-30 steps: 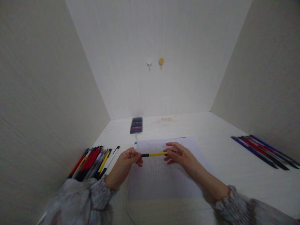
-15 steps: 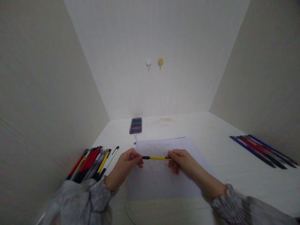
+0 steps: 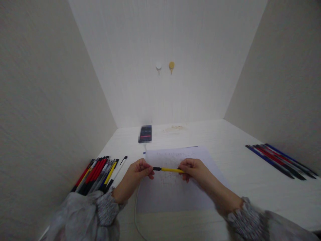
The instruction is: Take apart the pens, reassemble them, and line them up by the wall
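Observation:
A yellow pen (image 3: 171, 170) with a black grip is stretched level between my two hands, above a sheet of paper (image 3: 175, 201) covered with small faint marks. My left hand (image 3: 140, 169) pinches its black end between thumb and fingers. At the other end, my right hand (image 3: 191, 168) is closed on the yellow barrel, and the fingers hide that tip. Left of my left hand lies a pile of pens (image 3: 100, 172) in red, black, yellow, white and grey, with one white pen (image 3: 119, 170) at its right side.
A row of blue, red, black and grey pens (image 3: 281, 160) lies by the right wall. Near the back wall a phone (image 3: 145, 134) has a white cable (image 3: 136, 207) running toward me. Two hooks, one white (image 3: 158, 66) and one yellow (image 3: 171, 65), hang on the back wall.
The pen has turned slightly about its length, so the black clip near my right fingers shows less. Both hands stay almost where they were.

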`<state>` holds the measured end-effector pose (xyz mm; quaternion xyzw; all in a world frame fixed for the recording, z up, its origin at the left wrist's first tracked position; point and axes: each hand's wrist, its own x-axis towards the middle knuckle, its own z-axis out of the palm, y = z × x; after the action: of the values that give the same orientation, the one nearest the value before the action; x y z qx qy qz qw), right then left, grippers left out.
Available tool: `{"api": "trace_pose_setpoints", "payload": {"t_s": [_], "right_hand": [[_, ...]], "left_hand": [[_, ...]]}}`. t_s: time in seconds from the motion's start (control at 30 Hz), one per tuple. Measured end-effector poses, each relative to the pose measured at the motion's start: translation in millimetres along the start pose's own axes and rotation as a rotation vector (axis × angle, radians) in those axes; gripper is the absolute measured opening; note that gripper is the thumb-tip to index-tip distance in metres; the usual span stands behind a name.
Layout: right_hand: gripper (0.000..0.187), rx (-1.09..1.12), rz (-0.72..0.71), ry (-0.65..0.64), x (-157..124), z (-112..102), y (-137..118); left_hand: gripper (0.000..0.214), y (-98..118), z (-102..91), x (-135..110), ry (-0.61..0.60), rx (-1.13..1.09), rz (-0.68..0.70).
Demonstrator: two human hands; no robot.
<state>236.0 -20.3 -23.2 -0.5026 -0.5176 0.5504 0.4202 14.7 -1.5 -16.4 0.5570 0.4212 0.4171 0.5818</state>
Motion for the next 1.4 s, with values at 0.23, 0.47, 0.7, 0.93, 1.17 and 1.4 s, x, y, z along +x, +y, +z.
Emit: {"api": "trace_pose_setpoints", "payload": {"t_s": [0.23,0.47,0.7,0.93,1.17,1.4], "right_hand": [[0.025,0.091,-0.106,0.094,1.7,-3.4,1.6],[0.019,0.057,-0.042,0.034,0.0,0.6,1.7],[0.027,0.151,0.064,-0.013,-0.9,-0.3,2.3],[0.017,0.034,0.001,0.159,0.0,-13.4,-0.6],[0.016,-0.205,0.019,0.253,-9.4,-50.4,-12.8],[0.019,-0.476,-0.114,0.373,-10.9,-65.0,-20.8]], "left_hand": [[0.015,0.5,-0.8,0.8,0.012,0.002,0.002],[0.015,-0.4,-0.2,0.4,0.003,-0.010,0.014],[0.015,0.3,-1.2,0.5,0.017,0.012,0.016],[0.015,2.4,-1.6,2.5,0.098,0.068,0.000],[0.015,-1.2,-4.1,5.4,0.123,0.102,-0.005],[0.015,-4.4,-6.7,7.2,0.121,0.160,-0.013]]}}
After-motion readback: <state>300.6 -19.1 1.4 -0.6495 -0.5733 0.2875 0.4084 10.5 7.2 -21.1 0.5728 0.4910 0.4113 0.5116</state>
